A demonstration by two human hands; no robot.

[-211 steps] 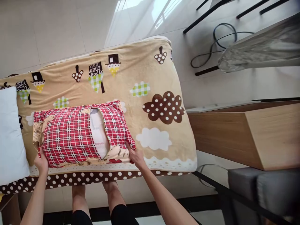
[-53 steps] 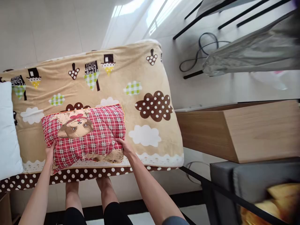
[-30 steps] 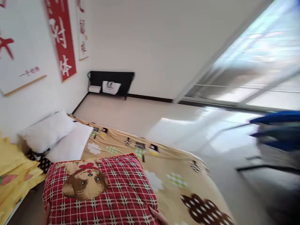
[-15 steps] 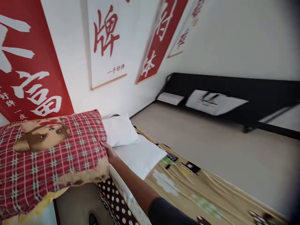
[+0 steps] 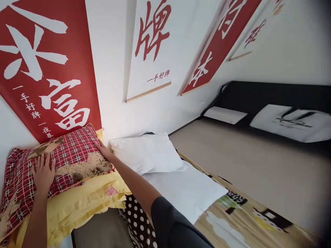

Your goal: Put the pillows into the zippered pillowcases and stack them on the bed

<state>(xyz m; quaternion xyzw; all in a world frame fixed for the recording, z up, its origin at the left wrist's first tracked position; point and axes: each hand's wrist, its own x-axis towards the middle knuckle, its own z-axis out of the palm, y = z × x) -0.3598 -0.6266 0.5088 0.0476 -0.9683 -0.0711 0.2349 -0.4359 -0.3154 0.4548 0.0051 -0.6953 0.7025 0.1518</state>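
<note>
A red plaid pillow [image 5: 69, 155] with a printed dog lies on top of a yellow pillow [image 5: 85, 199] at the left, against the wall. My left hand [image 5: 42, 172] rests flat on the plaid pillow's top, fingers spread. My right hand [image 5: 103, 150] lies against the pillow's right edge, fingers stretched out along it. Neither hand wraps around anything.
A white pillow [image 5: 147, 153] lies on a white sheet [image 5: 186, 189] beside the stack. The tan patterned blanket [image 5: 258, 224] covers the bed at lower right. Red and white banners [image 5: 49, 69] hang on the wall. A black low frame [image 5: 271, 100] with white bags stands far right.
I carried the plaid pillow from the bed's middle to the left and set it down on the yellow pillow. My left hand now lies flat on top of it.
</note>
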